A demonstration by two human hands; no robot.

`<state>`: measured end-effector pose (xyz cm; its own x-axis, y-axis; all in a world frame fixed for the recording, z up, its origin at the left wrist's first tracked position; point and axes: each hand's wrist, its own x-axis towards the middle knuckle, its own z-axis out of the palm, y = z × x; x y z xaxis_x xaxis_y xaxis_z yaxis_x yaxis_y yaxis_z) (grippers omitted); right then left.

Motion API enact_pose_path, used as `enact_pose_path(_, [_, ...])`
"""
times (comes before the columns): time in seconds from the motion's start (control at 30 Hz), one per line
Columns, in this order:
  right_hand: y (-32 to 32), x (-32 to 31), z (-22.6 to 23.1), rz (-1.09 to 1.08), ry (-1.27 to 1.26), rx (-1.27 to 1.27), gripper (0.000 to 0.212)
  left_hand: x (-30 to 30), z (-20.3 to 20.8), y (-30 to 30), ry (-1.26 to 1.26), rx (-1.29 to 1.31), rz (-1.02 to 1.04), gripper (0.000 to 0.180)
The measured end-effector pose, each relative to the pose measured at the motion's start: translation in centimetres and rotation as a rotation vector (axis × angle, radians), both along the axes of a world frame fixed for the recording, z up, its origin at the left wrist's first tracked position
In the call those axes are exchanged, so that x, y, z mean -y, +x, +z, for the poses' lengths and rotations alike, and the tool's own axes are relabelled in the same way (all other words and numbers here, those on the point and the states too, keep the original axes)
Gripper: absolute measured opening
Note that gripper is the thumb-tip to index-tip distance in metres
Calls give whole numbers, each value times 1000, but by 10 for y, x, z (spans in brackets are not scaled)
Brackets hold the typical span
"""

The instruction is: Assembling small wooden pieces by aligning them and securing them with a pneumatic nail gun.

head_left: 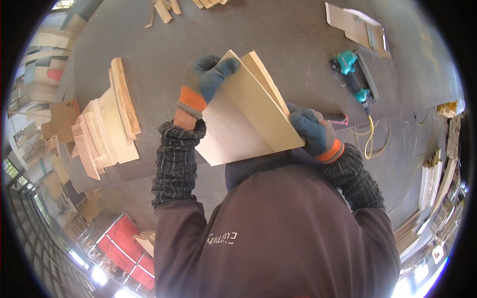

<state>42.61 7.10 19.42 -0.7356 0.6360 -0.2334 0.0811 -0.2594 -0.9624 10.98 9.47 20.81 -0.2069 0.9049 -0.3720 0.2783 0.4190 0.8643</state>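
A pale, thin wooden panel (251, 111) is held up in front of my chest, its broad face tilted toward me. My left hand (211, 74), in a blue glove with an orange cuff, grips the panel's upper left edge. My right hand (314, 130), gloved the same way, is closed around its right corner. Behind the panel's upper right edge a narrower wooden board (263, 74) stands at an angle to it, and the panel covers its lower part. Whether the two are joined cannot be seen. A pink-edged tool (340, 119) lies just beyond my right hand, partly hidden.
On the dark table (164, 44), a teal nail gun (354, 77) with a yellow hose (369, 139) lies at the right. Stacked wooden panels (107, 126) are at the left. Small wood strips (163, 11) lie at the far edge, and a flattened carton (357, 27) at the far right.
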Motion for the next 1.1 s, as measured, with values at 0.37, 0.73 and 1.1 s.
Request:
enact_pose_path(0.37, [14, 13, -7, 13, 553, -38, 26, -17, 24, 7, -72, 14, -321, 62])
enact_pose_path(0.73, [26, 22, -4, -66, -454, -107, 48, -32, 33, 37, -130, -103, -335, 44])
enact_pose_path(1.1, [38, 29, -23, 67, -127, 35, 38, -30, 29, 31, -99, -116, -384, 37])
